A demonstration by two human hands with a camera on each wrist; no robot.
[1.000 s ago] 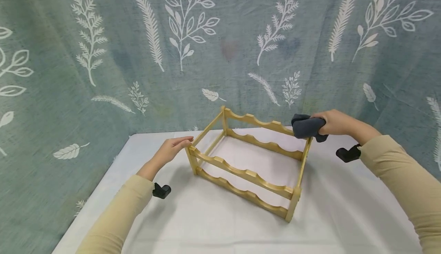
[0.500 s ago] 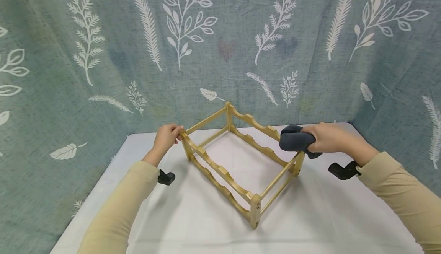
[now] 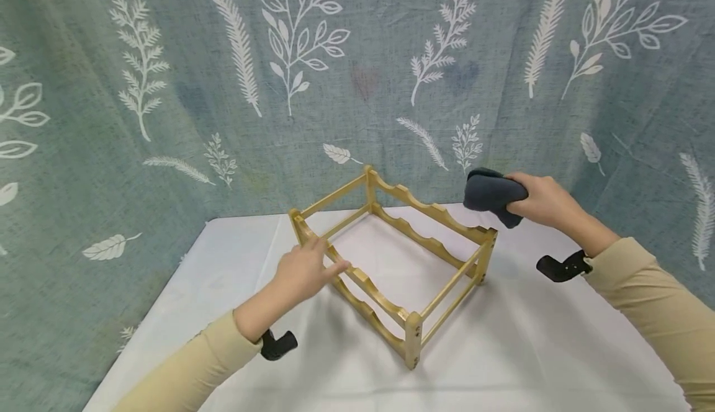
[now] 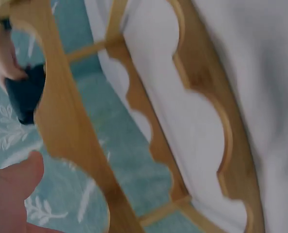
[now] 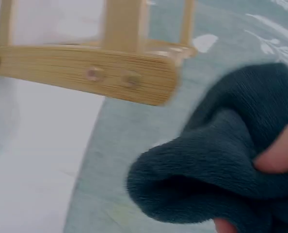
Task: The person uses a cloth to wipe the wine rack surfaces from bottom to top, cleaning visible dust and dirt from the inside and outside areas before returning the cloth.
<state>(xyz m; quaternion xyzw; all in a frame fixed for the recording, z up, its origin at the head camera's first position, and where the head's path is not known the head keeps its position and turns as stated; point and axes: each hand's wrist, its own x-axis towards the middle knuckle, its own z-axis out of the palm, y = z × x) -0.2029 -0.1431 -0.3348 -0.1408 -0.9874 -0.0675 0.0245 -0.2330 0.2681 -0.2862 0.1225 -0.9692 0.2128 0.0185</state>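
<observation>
A wooden wine rack [image 3: 385, 297] with scalloped rails stands on the table, one corner post turned toward me. My left hand [image 3: 304, 269] is over its front left rail, with thumb and fingers spread. In the left wrist view the thumb [image 4: 25, 177] lies apart from the scalloped rail [image 4: 71, 111]; whether the other fingers touch the wood is hidden. My right hand [image 3: 544, 198] grips a folded dark blue cloth [image 3: 491, 195] above the rack's right corner. In the right wrist view the cloth [image 5: 197, 179] hangs clear of the rack's end post [image 5: 110, 75].
White cloth covers the table [image 3: 329, 375]. A grey-green curtain [image 3: 357, 89] with white leaf prints hangs behind it and at both sides. Black wrist mounts stick out from both sleeves.
The rack has been turned, its near corner swinging left. My left hand held its left corner, then let go and moved right and nearer. My right hand has lifted the cloth off the right corner.
</observation>
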